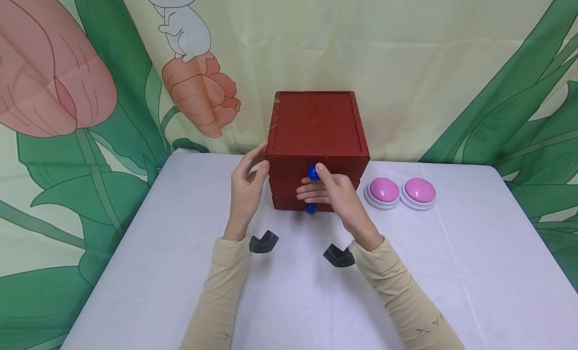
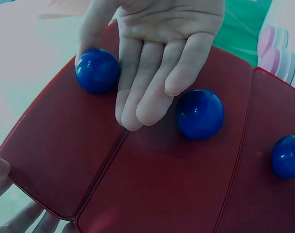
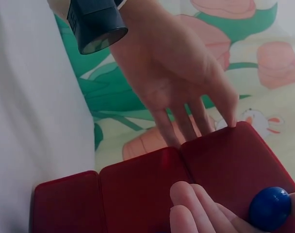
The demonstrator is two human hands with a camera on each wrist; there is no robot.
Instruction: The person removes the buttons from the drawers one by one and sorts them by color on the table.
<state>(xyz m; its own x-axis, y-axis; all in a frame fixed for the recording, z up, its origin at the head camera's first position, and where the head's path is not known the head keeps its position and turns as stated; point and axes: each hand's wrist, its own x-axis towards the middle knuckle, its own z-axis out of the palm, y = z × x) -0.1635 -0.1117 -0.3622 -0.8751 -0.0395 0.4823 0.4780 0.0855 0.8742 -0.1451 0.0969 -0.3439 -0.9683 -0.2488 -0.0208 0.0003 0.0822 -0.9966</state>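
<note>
A dark red drawer box [image 1: 316,124] stands on the table, its front stacked with drawers bearing round blue knobs. My right hand [image 1: 338,194] is at the front, its thumb and index finger on either side of the top knob [image 2: 97,71], pinching it. Its other fingers stretch straight down the drawer fronts, beside the middle knob [image 2: 200,114]. The lowest knob [image 2: 288,156] shows at the right edge of the left wrist view. My left hand [image 1: 247,189] rests against the box's left side, fingers nearly straight and thumb at the front edge.
Two pink push buttons [image 1: 384,190] on white bases sit right of the box. Behind it hangs a printed curtain [image 1: 388,79] with leaves, a carrot and a rabbit. A white cloth [image 1: 149,270] covers the table. Dark wrist mounts [image 1: 264,242] stick out from both sleeves.
</note>
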